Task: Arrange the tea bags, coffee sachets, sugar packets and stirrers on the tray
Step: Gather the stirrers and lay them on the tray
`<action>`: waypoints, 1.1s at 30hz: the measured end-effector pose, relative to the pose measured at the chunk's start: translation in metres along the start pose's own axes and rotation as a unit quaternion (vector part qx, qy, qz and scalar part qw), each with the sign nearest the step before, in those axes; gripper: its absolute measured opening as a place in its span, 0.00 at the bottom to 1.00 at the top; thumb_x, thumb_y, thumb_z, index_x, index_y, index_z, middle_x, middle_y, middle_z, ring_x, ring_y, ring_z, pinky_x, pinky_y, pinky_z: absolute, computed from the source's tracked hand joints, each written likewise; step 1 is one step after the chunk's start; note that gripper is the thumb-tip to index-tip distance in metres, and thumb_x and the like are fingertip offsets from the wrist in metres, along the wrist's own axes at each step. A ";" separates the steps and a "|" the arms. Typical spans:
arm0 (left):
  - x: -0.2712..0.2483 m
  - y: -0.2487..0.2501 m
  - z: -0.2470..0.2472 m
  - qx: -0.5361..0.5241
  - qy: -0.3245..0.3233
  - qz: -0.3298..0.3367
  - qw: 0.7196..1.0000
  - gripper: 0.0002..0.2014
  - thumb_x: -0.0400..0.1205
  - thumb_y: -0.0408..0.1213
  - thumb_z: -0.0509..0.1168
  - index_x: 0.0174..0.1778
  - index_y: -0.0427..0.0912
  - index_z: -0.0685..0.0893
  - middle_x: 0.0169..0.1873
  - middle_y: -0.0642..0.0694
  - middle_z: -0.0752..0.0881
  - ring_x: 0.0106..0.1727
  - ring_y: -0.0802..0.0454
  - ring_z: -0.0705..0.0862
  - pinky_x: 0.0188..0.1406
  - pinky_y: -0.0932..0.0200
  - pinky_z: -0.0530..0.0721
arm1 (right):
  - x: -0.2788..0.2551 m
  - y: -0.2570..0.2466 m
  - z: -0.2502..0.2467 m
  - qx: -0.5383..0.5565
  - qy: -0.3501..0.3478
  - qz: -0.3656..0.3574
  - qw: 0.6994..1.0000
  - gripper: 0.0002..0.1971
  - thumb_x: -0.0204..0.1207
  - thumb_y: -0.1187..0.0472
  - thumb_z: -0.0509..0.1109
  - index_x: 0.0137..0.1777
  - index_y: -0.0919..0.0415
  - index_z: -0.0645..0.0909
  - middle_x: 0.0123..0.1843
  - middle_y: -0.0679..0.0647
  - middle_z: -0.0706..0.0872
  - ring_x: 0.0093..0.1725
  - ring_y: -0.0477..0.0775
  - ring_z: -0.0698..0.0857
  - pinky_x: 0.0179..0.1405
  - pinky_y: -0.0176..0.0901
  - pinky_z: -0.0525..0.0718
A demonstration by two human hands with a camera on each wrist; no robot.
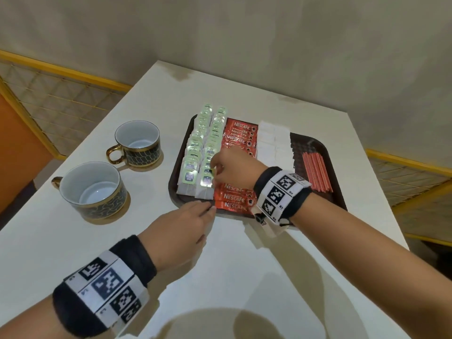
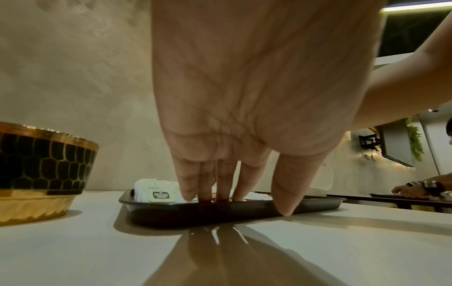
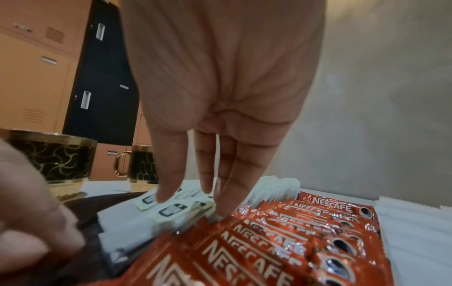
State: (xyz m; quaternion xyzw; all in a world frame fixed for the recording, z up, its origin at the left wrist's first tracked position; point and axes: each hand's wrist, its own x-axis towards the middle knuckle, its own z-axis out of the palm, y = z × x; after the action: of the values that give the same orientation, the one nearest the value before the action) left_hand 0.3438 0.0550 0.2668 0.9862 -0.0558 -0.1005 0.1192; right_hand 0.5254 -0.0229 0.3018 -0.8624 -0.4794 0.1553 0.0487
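A dark brown tray (image 1: 315,143) holds two rows of green-tagged tea bags (image 1: 195,152), a column of red coffee sachets (image 1: 241,133), white sugar packets (image 1: 274,143) and red stirrers (image 1: 316,172). My right hand (image 1: 216,168) hovers over the seam between tea bags (image 3: 171,211) and coffee sachets (image 3: 281,241). Its fingers point straight down and their tips touch that edge; it grips nothing. My left hand (image 1: 208,207) rests its straight fingertips on the tray's near rim (image 2: 171,214), thumb on the table beside it.
Two black-and-gold cups (image 1: 138,143) (image 1: 93,189) stand on the white table left of the tray. The table's right edge runs close to the tray's right side. Walls close off the back. Another person's hands (image 2: 411,190) work at a far table.
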 end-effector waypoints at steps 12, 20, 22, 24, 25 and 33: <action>-0.002 0.006 -0.006 0.029 -0.046 -0.018 0.998 0.32 0.89 0.43 0.55 0.87 0.43 0.49 0.85 0.49 0.55 0.85 0.50 0.54 0.82 0.53 0.63 | -0.002 -0.024 0.025 -0.073 0.020 0.030 0.997 0.27 0.68 0.55 0.81 0.63 0.62 0.75 0.60 0.60 0.79 0.59 0.60 0.80 0.48 0.47 0.78; -0.002 0.006 -0.004 0.035 -0.068 -0.024 0.997 0.33 0.89 0.44 0.55 0.87 0.42 0.47 0.87 0.46 0.50 0.87 0.48 0.49 0.83 0.51 0.60 | -0.007 -0.031 0.026 -0.042 0.064 0.008 0.997 0.16 0.73 0.63 0.74 0.59 0.66 0.78 0.57 0.61 0.81 0.54 0.60 0.82 0.51 0.51 0.83; -0.001 0.006 -0.002 0.037 -0.081 -0.029 0.996 0.34 0.89 0.44 0.54 0.87 0.42 0.44 0.87 0.47 0.47 0.87 0.48 0.46 0.84 0.50 0.59 | -0.008 -0.034 0.026 -0.046 0.045 0.006 0.998 0.08 0.77 0.69 0.68 0.54 0.67 0.82 0.53 0.61 0.84 0.51 0.61 0.84 0.51 0.50 0.84; 0.000 0.004 0.000 0.034 -0.090 -0.033 0.995 0.34 0.89 0.45 0.54 0.87 0.43 0.43 0.87 0.47 0.45 0.87 0.49 0.45 0.84 0.50 0.59 | -0.011 -0.032 0.024 -0.033 0.028 0.008 0.999 0.08 0.77 0.71 0.65 0.52 0.68 0.85 0.51 0.61 0.86 0.51 0.62 0.85 0.51 0.48 0.84; 0.000 0.004 0.000 0.033 -0.093 -0.035 0.995 0.34 0.89 0.45 0.54 0.87 0.43 0.43 0.87 0.48 0.45 0.87 0.49 0.44 0.84 0.50 0.59 | -0.014 -0.028 0.020 -0.017 0.033 0.008 0.999 0.10 0.77 0.72 0.65 0.54 0.67 0.86 0.52 0.62 0.86 0.52 0.61 0.85 0.52 0.48 0.84; 0.001 0.002 -0.001 0.037 -0.092 -0.028 0.995 0.34 0.90 0.47 0.53 0.87 0.45 0.43 0.87 0.49 0.45 0.87 0.50 0.45 0.84 0.53 0.56 | -0.088 0.067 -0.022 0.065 0.117 0.155 0.979 0.13 0.80 0.72 0.67 0.62 0.64 0.85 0.62 0.59 0.87 0.58 0.52 0.85 0.59 0.34 0.79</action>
State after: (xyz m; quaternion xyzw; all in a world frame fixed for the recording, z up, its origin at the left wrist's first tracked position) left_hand 0.3446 0.0535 0.2677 0.9777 -0.0422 -0.1918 0.0741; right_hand 0.5436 -0.1319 0.3268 -0.9333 -0.3200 0.0895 0.1364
